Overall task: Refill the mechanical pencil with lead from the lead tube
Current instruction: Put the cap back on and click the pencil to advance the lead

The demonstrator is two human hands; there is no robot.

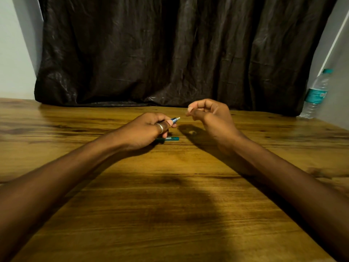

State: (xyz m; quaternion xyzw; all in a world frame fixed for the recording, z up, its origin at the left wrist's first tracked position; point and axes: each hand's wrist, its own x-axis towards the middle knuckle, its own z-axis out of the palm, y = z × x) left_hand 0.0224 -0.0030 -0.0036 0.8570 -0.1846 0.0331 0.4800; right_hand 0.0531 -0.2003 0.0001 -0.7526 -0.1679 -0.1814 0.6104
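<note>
Left hand (149,129) grip on mechanical pencil (174,120)

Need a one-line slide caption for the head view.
Left hand holds mechanical pencil; right hand pinched beside it; lead tube on table.

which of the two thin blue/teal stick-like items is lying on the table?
The teal lead tube, flat on the table just below the left hand. The blue mechanical pencil is held in that hand, off the surface.

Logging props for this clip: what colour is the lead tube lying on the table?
Teal lead tube, head view, partly hidden under the left hand.
</note>
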